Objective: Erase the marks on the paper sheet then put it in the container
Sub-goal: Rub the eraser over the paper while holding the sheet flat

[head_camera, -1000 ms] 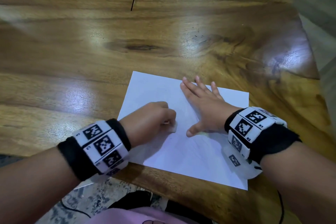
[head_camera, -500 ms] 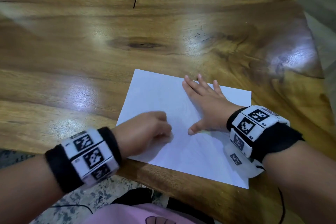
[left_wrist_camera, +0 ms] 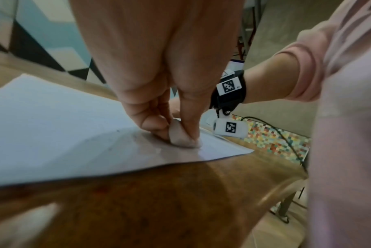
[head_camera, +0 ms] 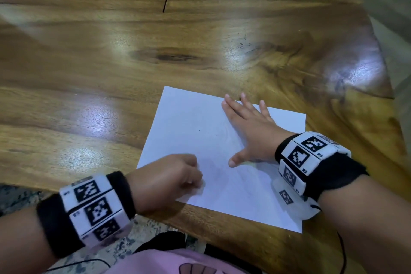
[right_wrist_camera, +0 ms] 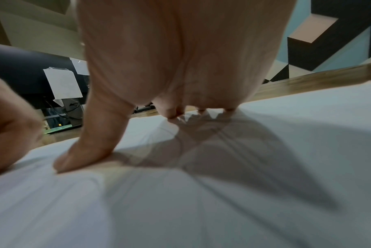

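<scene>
Wooden table (head_camera: 200,35) under paper sheet (head_camera: 200,127), flat right hand (head_camera: 253,133) outspread, left hand (head_camera: 169,180) pinching eraser (left_wrist_camera: 180,134).

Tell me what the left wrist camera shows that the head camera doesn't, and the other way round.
Only the left wrist view shows the eraser clearly, pinched in the left hand and pressed on the paper, plus a pink sleeve. Only the head view shows the whole sheet, its near corners past the table edge, and the right hand lying flat on it with fingers spread. Both show the left hand on the paper and the right wristband. Neither shows a container.
</scene>
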